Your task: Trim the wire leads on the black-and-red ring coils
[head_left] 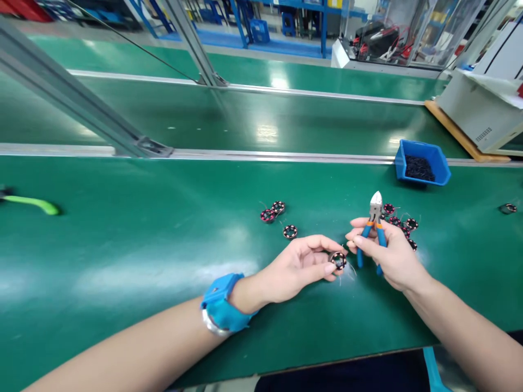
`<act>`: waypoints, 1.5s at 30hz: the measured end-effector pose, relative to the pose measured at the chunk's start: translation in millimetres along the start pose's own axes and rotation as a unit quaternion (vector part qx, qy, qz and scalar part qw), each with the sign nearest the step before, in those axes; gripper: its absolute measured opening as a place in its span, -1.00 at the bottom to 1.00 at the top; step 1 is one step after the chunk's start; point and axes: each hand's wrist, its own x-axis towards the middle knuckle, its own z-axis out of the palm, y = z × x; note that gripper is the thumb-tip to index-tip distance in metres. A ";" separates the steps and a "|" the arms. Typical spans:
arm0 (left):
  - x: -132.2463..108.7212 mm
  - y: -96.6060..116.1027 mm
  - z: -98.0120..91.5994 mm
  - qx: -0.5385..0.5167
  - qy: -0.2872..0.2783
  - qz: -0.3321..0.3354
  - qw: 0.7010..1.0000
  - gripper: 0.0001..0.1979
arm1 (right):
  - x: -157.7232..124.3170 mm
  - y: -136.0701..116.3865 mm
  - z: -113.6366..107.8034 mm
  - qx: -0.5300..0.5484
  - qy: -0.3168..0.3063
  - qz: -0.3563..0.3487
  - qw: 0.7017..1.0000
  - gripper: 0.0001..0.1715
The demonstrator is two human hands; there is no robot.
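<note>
Two bare hands meet over a green bench [163, 228]: the L hand [304, 264] pinches a small wire-wound ring [335, 254] at its rim, thumb on the near side, fingers behind, in the space btwn the 2 hands. The R hand [390, 253] holds blue-handled cutters [375, 213], handles spread, metal nose pointing away from the wearer. R thumb & fingertips come together close to the ring; whether they grip a wire end, can't tell.

Ring is prob. light & stiff at the core; windings & thin loose leads look like the fragile bits, apt to bend or snag. Best hold: outer rim, thumb vs. fingertips, clear of the leads. Cutters likely heavier, esp. at the metal head; sleeved handles should resist slipping, so that's the place to grip.

Nearby: three similar rings [267, 219] lie beyond the L hand, w/ a cluster of rings [412, 224] beside the R hand & a blue bin [443, 175] of small dark pieces farther back.
</note>
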 end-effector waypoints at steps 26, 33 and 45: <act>0.2 -2.0 -2.4 -0.012 -0.004 -0.025 1.000 -0.67 | 3.0 1.2 0.4 -0.010 -0.027 0.041 0.999 -0.66; -0.5 -4.0 -2.5 -0.010 -0.003 -0.026 1.000 -0.65 | 2.5 2.5 -0.9 0.000 -0.024 0.042 0.999 -0.64; 0.8 -3.8 -2.8 -0.007 -0.002 -0.029 1.000 -0.65 | 1.8 2.9 -1.0 -0.021 -0.036 0.025 0.999 -0.68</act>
